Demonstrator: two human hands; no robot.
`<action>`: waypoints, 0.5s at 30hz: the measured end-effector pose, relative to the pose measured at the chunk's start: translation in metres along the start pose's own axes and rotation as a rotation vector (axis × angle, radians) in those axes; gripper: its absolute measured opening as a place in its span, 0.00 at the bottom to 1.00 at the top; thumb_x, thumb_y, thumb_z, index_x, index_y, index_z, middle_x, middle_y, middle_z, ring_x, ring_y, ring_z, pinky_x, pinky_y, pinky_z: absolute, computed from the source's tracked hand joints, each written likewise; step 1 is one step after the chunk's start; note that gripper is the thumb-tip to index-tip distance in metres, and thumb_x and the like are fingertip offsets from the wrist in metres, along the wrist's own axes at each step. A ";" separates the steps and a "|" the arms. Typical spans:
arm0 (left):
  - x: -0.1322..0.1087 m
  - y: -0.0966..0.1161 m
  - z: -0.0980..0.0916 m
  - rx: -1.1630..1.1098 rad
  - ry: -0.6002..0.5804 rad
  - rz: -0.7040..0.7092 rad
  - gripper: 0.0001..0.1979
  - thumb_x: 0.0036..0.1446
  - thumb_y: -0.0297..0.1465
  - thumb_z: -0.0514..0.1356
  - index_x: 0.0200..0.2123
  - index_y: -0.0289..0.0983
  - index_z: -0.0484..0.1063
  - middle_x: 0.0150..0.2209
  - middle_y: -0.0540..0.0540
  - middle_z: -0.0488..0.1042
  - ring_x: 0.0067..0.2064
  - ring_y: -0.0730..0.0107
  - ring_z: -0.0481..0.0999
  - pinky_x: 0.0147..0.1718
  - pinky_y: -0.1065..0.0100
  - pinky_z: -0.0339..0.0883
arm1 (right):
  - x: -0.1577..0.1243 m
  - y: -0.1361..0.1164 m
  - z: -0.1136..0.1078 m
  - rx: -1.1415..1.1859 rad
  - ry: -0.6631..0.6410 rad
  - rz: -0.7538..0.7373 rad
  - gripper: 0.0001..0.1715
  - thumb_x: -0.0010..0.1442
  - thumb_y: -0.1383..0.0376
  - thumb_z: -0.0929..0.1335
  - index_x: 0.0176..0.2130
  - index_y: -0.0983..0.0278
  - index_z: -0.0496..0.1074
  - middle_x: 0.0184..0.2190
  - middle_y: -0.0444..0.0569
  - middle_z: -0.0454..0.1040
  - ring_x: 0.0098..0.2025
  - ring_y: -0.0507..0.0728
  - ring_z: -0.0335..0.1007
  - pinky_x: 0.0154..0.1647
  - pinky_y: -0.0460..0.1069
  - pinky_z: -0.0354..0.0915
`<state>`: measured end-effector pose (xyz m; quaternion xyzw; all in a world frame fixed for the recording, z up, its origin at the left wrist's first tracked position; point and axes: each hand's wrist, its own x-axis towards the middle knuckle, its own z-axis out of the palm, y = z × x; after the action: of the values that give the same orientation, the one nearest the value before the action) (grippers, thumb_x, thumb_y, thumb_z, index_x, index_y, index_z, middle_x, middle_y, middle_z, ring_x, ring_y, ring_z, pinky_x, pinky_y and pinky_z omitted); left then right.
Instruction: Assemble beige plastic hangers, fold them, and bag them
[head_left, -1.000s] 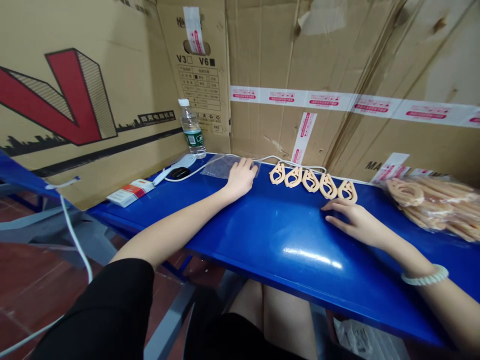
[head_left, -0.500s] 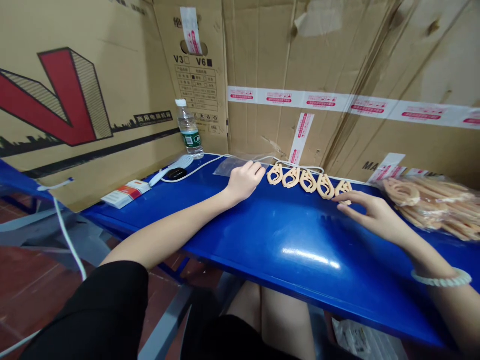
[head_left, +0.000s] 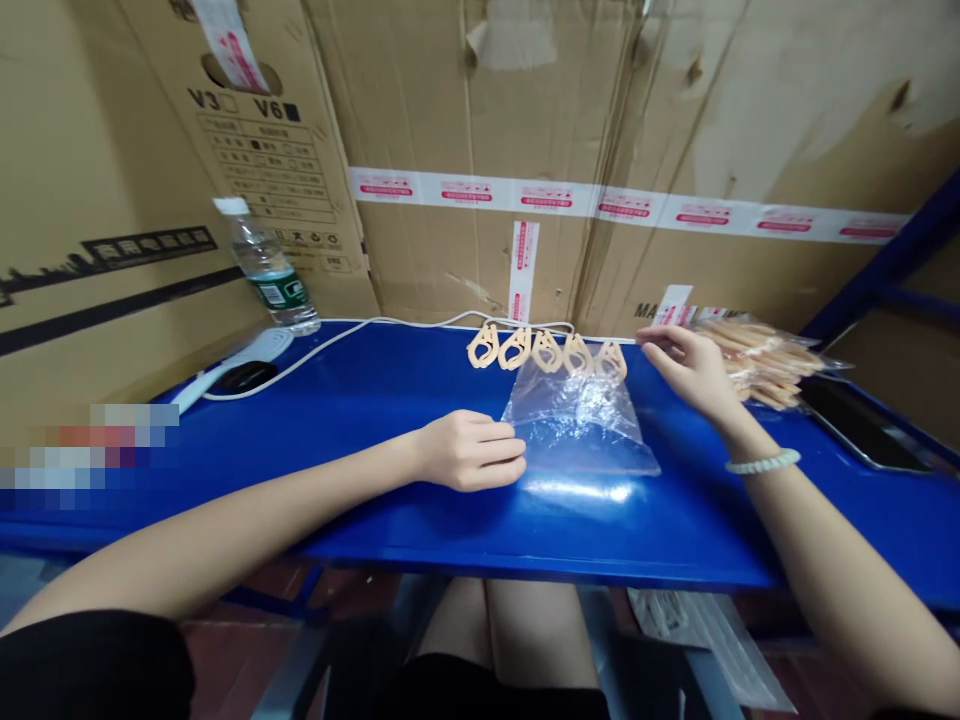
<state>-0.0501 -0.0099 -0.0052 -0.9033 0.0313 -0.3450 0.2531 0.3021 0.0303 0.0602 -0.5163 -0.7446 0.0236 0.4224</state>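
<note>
My left hand [head_left: 474, 452] is closed on the left edge of a clear plastic bag [head_left: 592, 420], which lies spread over the blue table. Behind and partly under the bag's far edge runs a row of several beige folded plastic hangers [head_left: 514, 349]. My right hand [head_left: 690, 368] is to the right of this row, thumb and fingers apart, holding nothing. Just beyond it lies a bagged heap of more beige hangers [head_left: 765, 350], partly covered by the hand.
A water bottle [head_left: 270, 270] stands at the back left, near a white fan-shaped item [head_left: 259, 345], a black oval object [head_left: 246, 377] and a white cable [head_left: 322, 358]. A dark phone-like slab [head_left: 862, 420] lies at right. Cardboard walls [head_left: 450, 100] rise behind the table [head_left: 360, 540].
My left hand has drawn the clear bag from the back of the table toward me and right, in front of the hangers. My right hand has moved away from the row toward the heap. The view has turned right.
</note>
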 end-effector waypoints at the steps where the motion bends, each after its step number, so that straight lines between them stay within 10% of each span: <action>1: 0.002 0.002 0.000 -0.036 -0.046 -0.010 0.06 0.66 0.26 0.57 0.40 0.40 0.74 0.38 0.46 0.82 0.37 0.71 0.81 0.31 0.73 0.72 | 0.001 0.008 0.003 -0.052 0.014 -0.024 0.17 0.64 0.59 0.66 0.48 0.63 0.77 0.44 0.54 0.82 0.46 0.64 0.79 0.48 0.58 0.76; 8: 0.009 0.009 -0.006 -0.126 -0.027 -0.069 0.09 0.63 0.33 0.57 0.43 0.38 0.75 0.39 0.44 0.81 0.36 0.66 0.79 0.32 0.67 0.73 | 0.017 0.059 0.031 -0.483 -0.355 -0.137 0.36 0.57 0.75 0.61 0.64 0.71 0.65 0.62 0.62 0.71 0.63 0.68 0.66 0.63 0.62 0.64; 15: 0.013 0.010 -0.007 -0.341 -0.167 -0.208 0.25 0.62 0.40 0.58 0.59 0.36 0.69 0.59 0.34 0.74 0.59 0.48 0.71 0.56 0.48 0.69 | 0.046 0.065 0.042 -0.614 -0.590 -0.146 0.40 0.53 0.78 0.65 0.64 0.66 0.69 0.64 0.61 0.67 0.60 0.68 0.69 0.58 0.56 0.67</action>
<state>-0.0434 -0.0247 0.0026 -0.9568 -0.0254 -0.2829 0.0615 0.3182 0.1137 0.0309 -0.5350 -0.8406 -0.0826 0.0189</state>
